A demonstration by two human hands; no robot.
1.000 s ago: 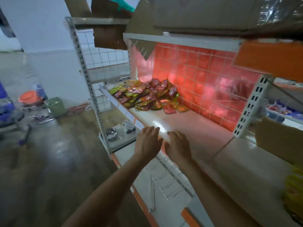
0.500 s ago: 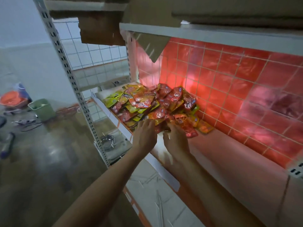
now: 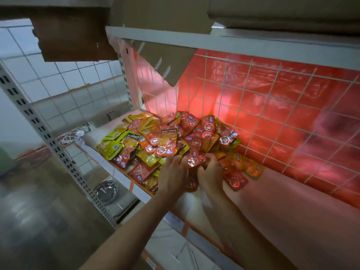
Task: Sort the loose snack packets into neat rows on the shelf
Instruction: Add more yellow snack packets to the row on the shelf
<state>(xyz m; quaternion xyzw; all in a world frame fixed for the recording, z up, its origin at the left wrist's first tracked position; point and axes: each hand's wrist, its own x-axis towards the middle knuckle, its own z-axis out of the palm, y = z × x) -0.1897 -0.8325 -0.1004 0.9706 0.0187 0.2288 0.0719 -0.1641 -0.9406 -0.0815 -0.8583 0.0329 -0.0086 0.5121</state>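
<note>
Since the frame half a second earlier, both hands had advanced from the near edge of the pile into it, and the view had closed in on the shelf. The heap of red, orange and yellow-green foil snack packets (image 3: 155, 141) lay unsorted at the left end of the pale metal shelf (image 3: 282, 207), its far side against the red wire-grid back panel (image 3: 272, 106). No row had yet been formed. The left hand (image 3: 172, 177) lay palm-down on the heap's near edge, fingers fairly straight and touching packets without closing on any. The right hand (image 3: 211, 173) sat just beside it with fingers curled. It appeared to pinch a small red foil packet (image 3: 193, 161) raised between the two hands, though motion blur left the grip uncertain.

Step in hand, as judged: the first pick from the heap, so the task stood at its very start. The next move would call for drawing one packet, or a few of one colour, free of the overlapping neighbours. These would then be laid flat and square on the bare stretch of shelf to the right of the heap, to begin a row. The slick foil seemed likely to slide, so a loose pull could drag neighbours along.
</note>
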